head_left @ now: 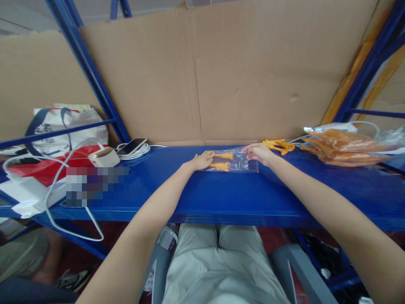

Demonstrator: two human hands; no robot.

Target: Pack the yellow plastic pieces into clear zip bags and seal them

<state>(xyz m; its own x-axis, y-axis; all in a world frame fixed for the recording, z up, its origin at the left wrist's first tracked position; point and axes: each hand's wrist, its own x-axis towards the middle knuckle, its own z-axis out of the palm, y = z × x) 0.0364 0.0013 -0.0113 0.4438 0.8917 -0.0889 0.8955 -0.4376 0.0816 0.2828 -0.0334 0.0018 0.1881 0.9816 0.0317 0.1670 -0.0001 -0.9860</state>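
Observation:
A clear plastic bag (243,164) lies flat on the blue shelf top, with two orange plastic pieces (224,166) side by side at its left part. Resting on the left end of the bag, my left hand (201,161) has its fingers laid out flat over the ends of the orange pieces. My right hand (257,153) is at the bag's right end, fingers closed on the film near its upper edge. Just beyond that hand are loose orange plastic pieces (279,146). My left palm hides the bag's left edge.
Plastic bags of orange pieces (344,147) are heaped at the right. On the left are a phone (133,146) on a coiled white cable, a white charger (104,157), a red bag (41,169) and a white tote bag (69,128). A cardboard wall (202,76) closes the back.

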